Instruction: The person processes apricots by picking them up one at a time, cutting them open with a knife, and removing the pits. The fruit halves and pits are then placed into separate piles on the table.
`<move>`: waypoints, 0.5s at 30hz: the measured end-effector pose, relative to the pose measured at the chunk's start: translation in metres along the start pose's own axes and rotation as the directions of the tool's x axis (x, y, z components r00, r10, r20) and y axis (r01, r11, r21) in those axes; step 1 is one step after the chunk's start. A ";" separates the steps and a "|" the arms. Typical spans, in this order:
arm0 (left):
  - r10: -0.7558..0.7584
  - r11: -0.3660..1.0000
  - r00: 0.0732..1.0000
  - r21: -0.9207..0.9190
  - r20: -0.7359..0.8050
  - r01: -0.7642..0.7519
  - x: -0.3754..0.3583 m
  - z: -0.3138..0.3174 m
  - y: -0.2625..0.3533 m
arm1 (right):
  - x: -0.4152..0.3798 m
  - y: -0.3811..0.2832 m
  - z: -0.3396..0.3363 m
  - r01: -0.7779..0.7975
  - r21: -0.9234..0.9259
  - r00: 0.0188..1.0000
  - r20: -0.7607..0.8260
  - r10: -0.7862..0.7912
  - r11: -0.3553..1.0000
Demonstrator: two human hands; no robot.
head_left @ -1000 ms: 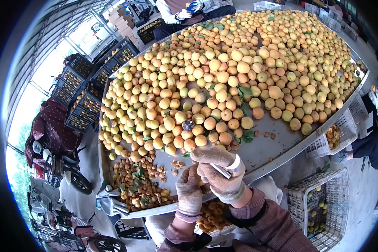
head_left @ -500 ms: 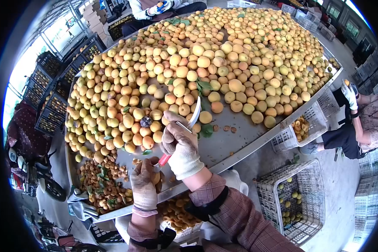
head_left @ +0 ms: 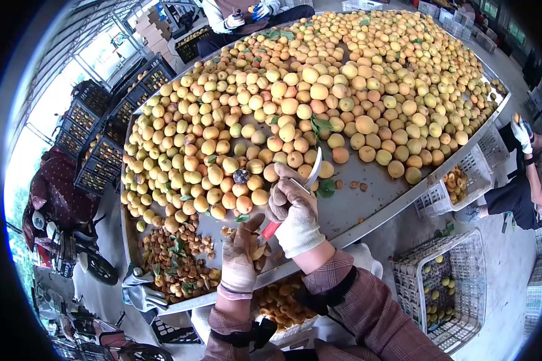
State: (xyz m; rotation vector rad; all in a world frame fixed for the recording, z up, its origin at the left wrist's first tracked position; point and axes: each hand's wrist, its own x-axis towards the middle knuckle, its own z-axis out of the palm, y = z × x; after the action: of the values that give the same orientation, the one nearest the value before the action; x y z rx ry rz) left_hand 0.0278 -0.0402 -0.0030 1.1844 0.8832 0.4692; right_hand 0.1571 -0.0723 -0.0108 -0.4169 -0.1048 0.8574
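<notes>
My right hand [head_left: 295, 219], in a worn pale glove with bare fingertips, is closed round a knife with a red handle [head_left: 271, 230] and a curved blade [head_left: 314, 171] that points up and away. Close beside it on the left, my left hand [head_left: 239, 262], gloved alike, is closed on an apricot [head_left: 259, 251] that looks split open; the fingers partly cover it. Both hands are over the near edge of a metal table [head_left: 367, 207] heaped with whole apricots [head_left: 283, 108]. One dark, spoiled apricot [head_left: 241, 175] lies just beyond my hands.
Pits and scraps [head_left: 177, 262] are piled at the table's near left, beside grey gloves [head_left: 143, 293]. Below me is a container of apricot halves [head_left: 283, 301]. A crate [head_left: 403, 271] with a few fruits stands right. Co-workers sit at the far side and right; black crates [head_left: 90, 129] are stacked left.
The whole view has shifted, so the table appears farther right. The apricot in my left hand now shows more open. The far co-worker's hands have moved apart.
</notes>
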 end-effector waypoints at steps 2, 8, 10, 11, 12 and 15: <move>0.020 0.975 0.995 -0.220 -0.099 -0.041 0.012 -0.007 -0.025 | 0.004 0.004 -0.001 -0.077 0.171 0.989 -0.114 0.098 0.982; -0.129 0.847 0.991 -0.518 0.023 0.122 0.011 -0.011 -0.007 | 0.010 0.009 -0.004 0.034 0.178 0.988 -0.154 -0.007 0.983; 0.102 0.922 0.994 -0.373 -0.035 -0.107 0.018 -0.028 -0.003 | 0.014 -0.008 -0.002 0.074 0.138 0.989 -0.138 -0.055 0.988; 0.150 0.904 0.986 -0.392 -0.079 -0.169 0.019 -0.030 0.003 | 0.012 -0.012 0.001 -0.047 0.023 0.992 -0.118 0.050 0.999; 0.195 0.883 0.973 -0.410 -0.122 -0.229 0.019 -0.031 0.007 | 0.008 -0.014 0.006 -0.163 -0.098 0.982 -0.110 0.152 0.982; 0.353 0.833 0.930 -0.418 -0.101 -0.361 0.010 -0.026 0.016 | -0.007 0.004 0.020 -0.366 -0.426 0.931 -0.151 0.333 0.828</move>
State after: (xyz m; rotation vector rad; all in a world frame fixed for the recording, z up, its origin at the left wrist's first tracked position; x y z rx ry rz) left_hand 0.0153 -0.0116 0.0057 0.9296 0.5281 0.9346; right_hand 0.1450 -0.0687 0.0065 -0.9234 -0.1651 1.1849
